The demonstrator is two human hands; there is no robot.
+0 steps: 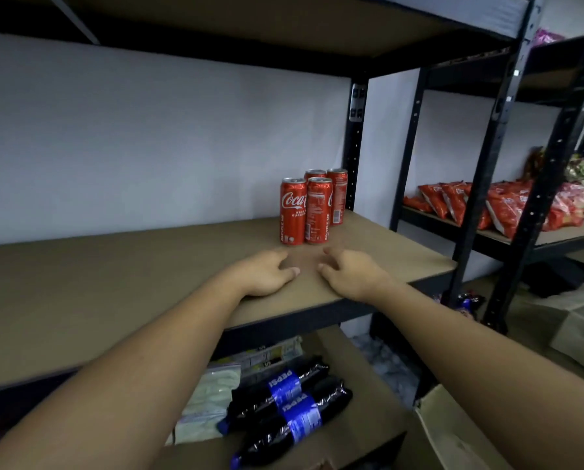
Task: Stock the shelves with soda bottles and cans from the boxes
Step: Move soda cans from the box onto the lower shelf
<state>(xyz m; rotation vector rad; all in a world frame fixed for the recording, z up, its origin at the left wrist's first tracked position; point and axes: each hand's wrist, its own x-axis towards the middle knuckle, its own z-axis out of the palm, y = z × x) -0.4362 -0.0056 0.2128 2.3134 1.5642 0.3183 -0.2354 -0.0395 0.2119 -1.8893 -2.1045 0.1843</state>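
Several red Coca-Cola cans [312, 206] stand upright in a tight cluster near the right end of the brown shelf board [131, 276]. My left hand [263, 271] and my right hand [350, 273] hover side by side just in front of the cans, a small gap from them. Both hands hold nothing, and their fingers are loosely curled. On the shelf below lie two dark Pepsi bottles [290, 407] on their sides.
A black shelf post [355, 147] rises right behind the cans. The neighbouring rack on the right holds red snack bags [501, 205]. Cardboard boxes [460, 435] sit on the floor at lower right. A plastic packet [212, 398] lies left of the Pepsi bottles.
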